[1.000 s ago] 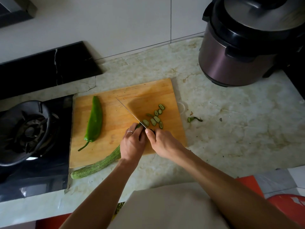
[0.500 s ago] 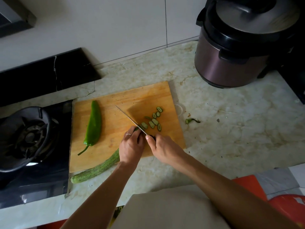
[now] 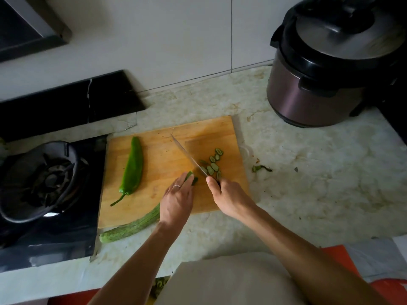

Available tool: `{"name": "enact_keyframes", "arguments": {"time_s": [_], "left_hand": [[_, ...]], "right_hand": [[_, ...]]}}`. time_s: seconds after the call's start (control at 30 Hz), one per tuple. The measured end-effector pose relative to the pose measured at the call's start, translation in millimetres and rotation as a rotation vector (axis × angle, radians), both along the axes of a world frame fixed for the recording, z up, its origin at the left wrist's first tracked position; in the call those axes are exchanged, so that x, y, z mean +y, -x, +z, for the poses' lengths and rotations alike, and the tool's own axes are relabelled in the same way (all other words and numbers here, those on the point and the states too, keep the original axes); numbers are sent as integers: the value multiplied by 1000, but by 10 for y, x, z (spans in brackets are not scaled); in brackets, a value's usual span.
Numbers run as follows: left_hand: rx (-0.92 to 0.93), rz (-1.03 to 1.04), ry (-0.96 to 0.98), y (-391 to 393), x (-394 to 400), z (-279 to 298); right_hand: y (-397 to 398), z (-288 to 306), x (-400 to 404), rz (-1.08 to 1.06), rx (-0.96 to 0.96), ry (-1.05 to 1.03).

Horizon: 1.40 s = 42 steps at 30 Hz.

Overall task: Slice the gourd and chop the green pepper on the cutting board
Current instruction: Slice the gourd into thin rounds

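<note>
Fingers (image 3: 187, 179) of left hand (image 3: 177, 200) curl over cut end of long pale-green speckled gourd (image 3: 132, 225), pinning it to rectangular wooden cutting board (image 3: 158, 166); its uncut end hangs off board's near-left corner onto pale marble surface (image 3: 308, 183). Right hand (image 3: 229, 197) grips handle of steel-bladed knife (image 3: 189, 158), blade w/ tip pointing far-left, just right of cut end. Small green gourd slices (image 3: 213, 165) lie right of blade. Whole long green pepper (image 3: 132, 167) on board's left. Dark pressure cooker (image 3: 330, 62) far right.

No legible text, label, brand, number or sign appears on any surface in the head view; none can be read.
</note>
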State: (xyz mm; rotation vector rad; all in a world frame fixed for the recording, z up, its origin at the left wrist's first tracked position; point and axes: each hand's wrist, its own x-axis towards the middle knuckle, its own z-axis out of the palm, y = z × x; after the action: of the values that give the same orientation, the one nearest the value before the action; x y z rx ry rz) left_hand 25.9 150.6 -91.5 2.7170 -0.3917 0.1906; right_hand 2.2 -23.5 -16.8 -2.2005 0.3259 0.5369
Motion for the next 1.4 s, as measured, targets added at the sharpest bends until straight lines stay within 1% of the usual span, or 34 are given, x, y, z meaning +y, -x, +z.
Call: {"name": "enact_keyframes", "arguments": {"time_s": [0.17, 0.37, 0.53, 0.7, 0.83, 1.0, 1.23, 1.4], "left_hand": [[74, -19, 32, -36, 58, -48], [27, 0, 63, -22, 31, -45], [71, -2, 90, -34, 53, -115], [48, 40, 117, 1, -3, -59], [37, 48, 117, 13, -20, -41], [19, 50, 113, 15, -38, -14], [14, 43, 80, 12, -64, 44], [5, 43, 65, 17, -67, 63]], "right_hand": [[35, 9, 27, 19, -2, -76], [60, 17, -22, 15, 18, -102], [140, 20, -18, 59, -6, -45], [177, 56, 10, 95, -24, 6], [184, 48, 36, 103, -24, 18], [177, 28, 60, 82, -14, -15], [191, 10, 79, 132, -58, 75], [185, 30, 70, 134, -52, 78]]}}
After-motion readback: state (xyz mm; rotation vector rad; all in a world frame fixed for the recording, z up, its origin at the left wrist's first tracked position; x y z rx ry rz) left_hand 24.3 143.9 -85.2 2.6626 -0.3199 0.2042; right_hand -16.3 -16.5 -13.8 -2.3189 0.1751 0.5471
